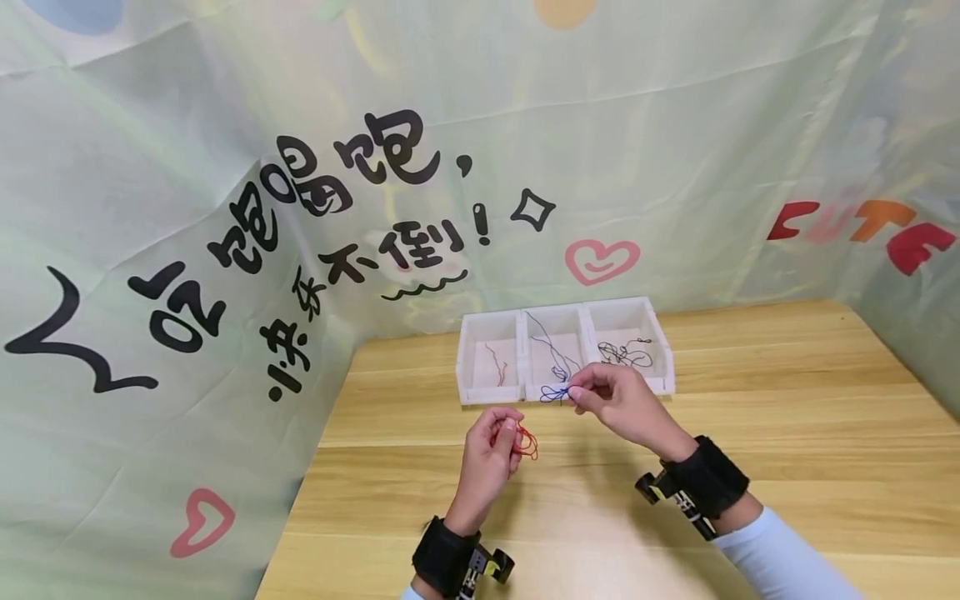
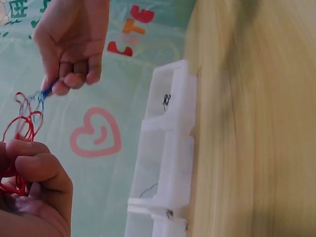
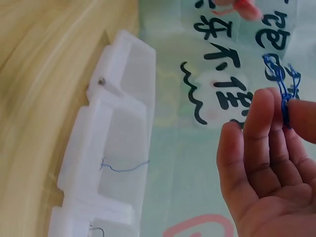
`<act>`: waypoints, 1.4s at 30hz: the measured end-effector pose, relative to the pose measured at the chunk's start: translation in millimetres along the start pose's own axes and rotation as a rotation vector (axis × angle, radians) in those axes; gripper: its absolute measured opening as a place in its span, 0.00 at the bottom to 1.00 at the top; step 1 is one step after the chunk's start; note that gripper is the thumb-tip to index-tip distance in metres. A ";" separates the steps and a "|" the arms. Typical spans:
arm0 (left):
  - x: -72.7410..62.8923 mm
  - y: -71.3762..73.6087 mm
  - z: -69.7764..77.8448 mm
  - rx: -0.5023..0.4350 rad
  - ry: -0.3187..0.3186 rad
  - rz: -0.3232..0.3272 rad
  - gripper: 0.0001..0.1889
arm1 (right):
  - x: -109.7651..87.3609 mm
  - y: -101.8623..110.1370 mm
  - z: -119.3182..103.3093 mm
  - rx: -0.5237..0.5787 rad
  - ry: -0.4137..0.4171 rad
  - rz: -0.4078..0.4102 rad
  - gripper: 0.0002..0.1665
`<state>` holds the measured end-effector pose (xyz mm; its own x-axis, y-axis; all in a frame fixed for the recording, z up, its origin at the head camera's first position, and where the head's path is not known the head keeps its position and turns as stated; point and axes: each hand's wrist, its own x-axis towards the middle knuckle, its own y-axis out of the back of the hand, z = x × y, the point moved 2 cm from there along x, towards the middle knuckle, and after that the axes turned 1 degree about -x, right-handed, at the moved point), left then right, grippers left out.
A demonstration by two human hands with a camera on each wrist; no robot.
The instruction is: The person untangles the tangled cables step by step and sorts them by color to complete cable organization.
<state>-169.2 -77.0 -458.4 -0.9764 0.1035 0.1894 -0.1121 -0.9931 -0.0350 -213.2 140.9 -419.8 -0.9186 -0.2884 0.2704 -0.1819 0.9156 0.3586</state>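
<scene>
My left hand (image 1: 489, 454) holds a looped bundle of red string (image 1: 528, 442) between thumb and curled fingers, in front of the white bins. Higher and to the right, my right hand (image 1: 618, 404) pinches a bundle of blue string (image 1: 557, 393) between thumb and forefinger. Loops of the blue string (image 3: 284, 81) stick up past the fingertips in the right wrist view. In the left wrist view the red string (image 2: 24, 123) overlaps the blue string (image 2: 45, 93) beyond it; the head view shows the two bundles apart.
Three joined white bins (image 1: 491, 396) stand at the table's back edge. The left one holds a thin reddish string (image 1: 497, 364), the middle one dark blue string (image 1: 558, 367), the right one black string (image 1: 626, 356). A printed cloth (image 1: 712, 167) hangs behind the wooden table (image 1: 810, 400).
</scene>
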 end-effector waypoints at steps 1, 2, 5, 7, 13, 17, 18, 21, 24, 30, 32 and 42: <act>0.7 -0.6 0.0 -0.002 0.003 -0.006 0.09 | 0.4 -1.0 0.5 0.009 -0.001 -0.010 0.05; 1.1 -1.3 0.6 -0.002 0.009 -0.011 0.10 | 0.8 -1.9 0.9 0.015 0.000 -0.015 0.05; 1.3 -3.3 2.1 0.005 0.021 -0.009 0.11 | 1.3 -2.5 0.9 0.018 0.003 -0.010 0.05; 0.9 -3.7 2.7 0.002 0.025 -0.005 0.11 | 2.1 -0.4 0.3 0.012 0.012 0.006 0.05; -0.4 -2.1 2.1 -0.034 0.026 0.003 0.09 | 10.2 11.3 3.6 -0.014 0.025 0.093 0.07; -0.4 -1.1 1.9 -0.061 0.022 -0.009 0.09 | 20.5 15.8 11.8 -0.043 0.008 0.151 0.08; -0.5 -0.9 2.0 -0.063 0.021 -0.011 0.09 | 23.4 16.5 14.1 -0.052 0.001 0.162 0.09; -1.0 -0.3 2.2 -0.068 0.021 -0.013 0.10 | 31.9 18.2 22.1 -0.074 -0.023 0.192 0.08; -1.7 0.2 1.9 -0.067 0.021 -0.013 0.11 | 40.9 19.5 30.1 -0.111 -0.048 0.216 0.08; -2.7 1.1 1.3 -0.053 0.022 -0.003 0.11 | 61.0 16.6 42.6 -0.195 -0.076 0.248 0.08; -2.7 1.0 1.2 -0.044 0.019 -0.001 0.11 | 67.6 14.1 45.1 -0.205 -0.076 0.258 0.09; -0.9 1.2 0.2 -0.033 0.022 -0.001 0.11 | 71.9 2.3 49.4 -0.246 -0.105 0.219 0.22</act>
<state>-168.5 -78.3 -458.4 -0.9800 0.1064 0.1682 -0.1190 -0.9906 -0.0669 -297.0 136.0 -443.6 -0.9599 -0.0503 0.2760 0.1019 0.8541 0.5101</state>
